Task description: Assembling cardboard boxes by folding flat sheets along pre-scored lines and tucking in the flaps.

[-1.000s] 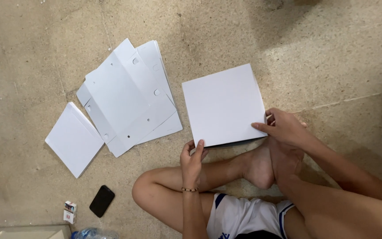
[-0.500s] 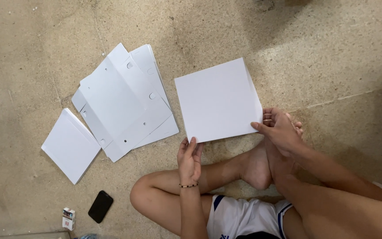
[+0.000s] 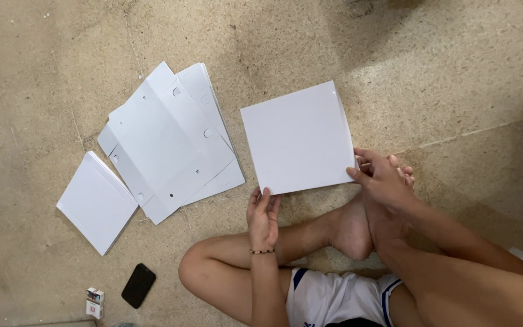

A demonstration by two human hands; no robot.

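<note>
A white square folded box [image 3: 298, 138] lies flat on the stone floor in front of me. My left hand [image 3: 263, 217] rests with its fingertips touching the box's near left corner, fingers together. My right hand [image 3: 381, 179] pinches the box's near right corner between thumb and fingers. My crossed legs and a bare foot [image 3: 351, 233] lie just below the box.
A fanned pile of flat white cardboard sheets [image 3: 164, 142] with small holes lies to the left. A closed white square box [image 3: 97, 201] sits further left. A black phone [image 3: 138, 285] and a small packet [image 3: 95, 302] lie near my knee.
The view has shifted slightly; the white box and both hands sit a little lower and more to the left in frame. Both hands keep their places at the box's near corners.
</note>
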